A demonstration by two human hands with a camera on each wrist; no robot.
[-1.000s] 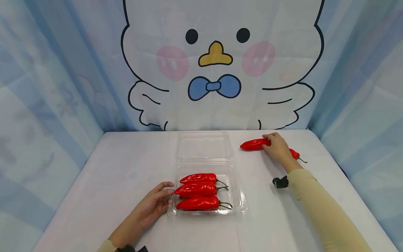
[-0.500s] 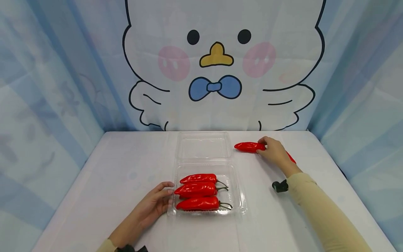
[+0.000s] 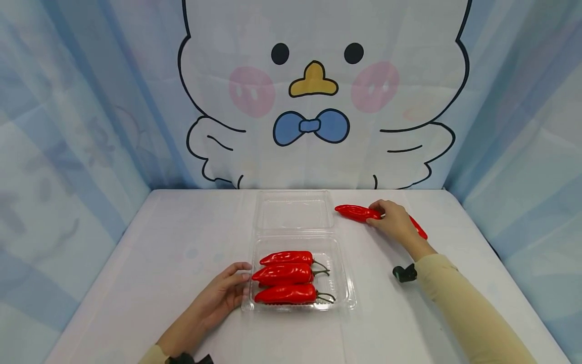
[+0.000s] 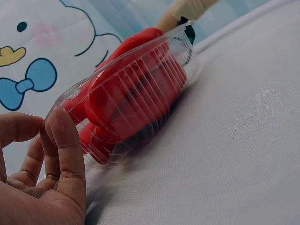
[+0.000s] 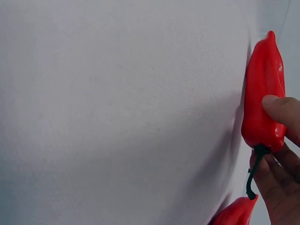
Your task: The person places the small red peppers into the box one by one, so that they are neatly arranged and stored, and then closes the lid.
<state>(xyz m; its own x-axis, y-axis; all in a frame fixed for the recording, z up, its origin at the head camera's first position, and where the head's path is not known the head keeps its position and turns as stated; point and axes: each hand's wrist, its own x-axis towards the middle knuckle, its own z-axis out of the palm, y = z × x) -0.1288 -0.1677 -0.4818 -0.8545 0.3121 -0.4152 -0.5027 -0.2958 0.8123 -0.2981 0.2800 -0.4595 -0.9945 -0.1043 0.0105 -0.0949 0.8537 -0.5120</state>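
Note:
My right hand [image 3: 394,222] grips a red chili pepper [image 3: 356,213] at the back right of the table, thumb on one side and fingers on the other. In the right wrist view the pepper's green stem [image 5: 254,174] hangs toward my fingers. A second red pepper [image 3: 419,228] lies beyond that hand, partly hidden by it. At the front, my left hand [image 3: 223,293] pinches the left rim of a clear plastic clamshell box [image 3: 344,283] between thumb and finger. Several red peppers [image 3: 284,273] lie side by side in the box, stems to the right.
The box's clear lid [image 3: 293,212] is folded back flat behind it, close to the held pepper's tip. The white-covered table [image 3: 173,237] ends at a backdrop with a cartoon figure [image 3: 313,86]. Blue-and-white curtains [image 3: 523,151] stand at both sides.
My right hand has moved the held pepper a little left and toward me, bringing its tip nearer the lid. The left hand and the box have stayed put.

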